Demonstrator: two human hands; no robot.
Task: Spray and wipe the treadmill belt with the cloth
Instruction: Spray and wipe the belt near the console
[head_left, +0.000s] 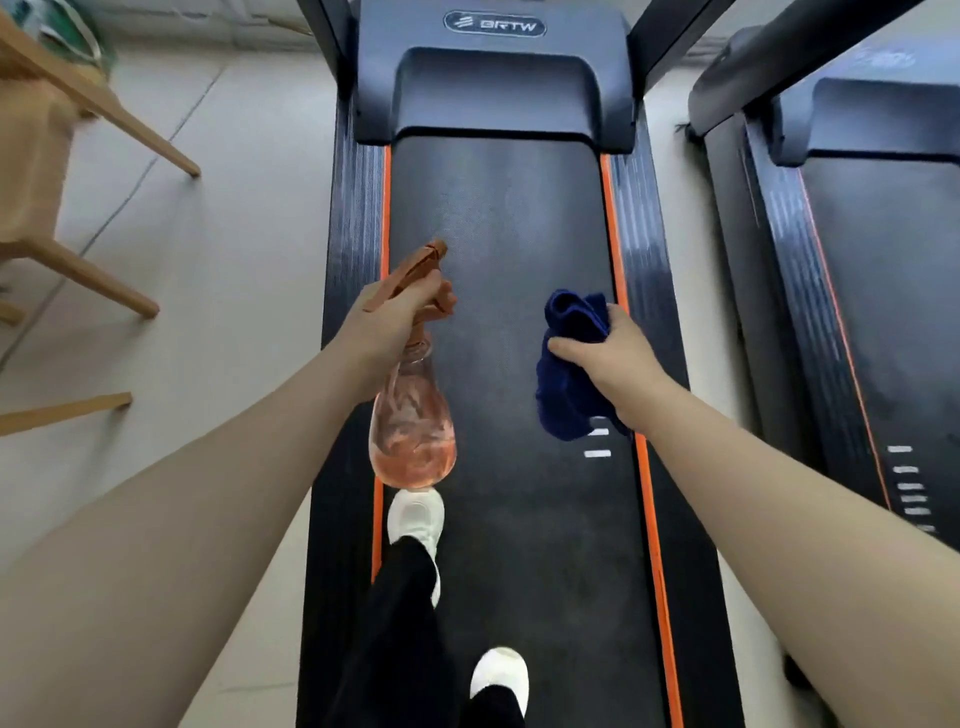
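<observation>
The black treadmill belt (498, 218) runs away from me between orange side strips. My left hand (387, 325) grips the neck and trigger of a clear spray bottle (413, 426) with an orange head, its nozzle pointing forward over the belt's left part. My right hand (602, 353) holds a bunched dark blue cloth (569, 379) above the belt's right side. Pinkish liquid fills the bottle's lower part. My two white shoes (415, 519) stand on the belt below the hands.
The grey motor cover (493, 78) with a logo closes the belt's far end. A second treadmill (872, 270) stands close on the right. Wooden chair legs (93, 280) reach over the pale floor at the left.
</observation>
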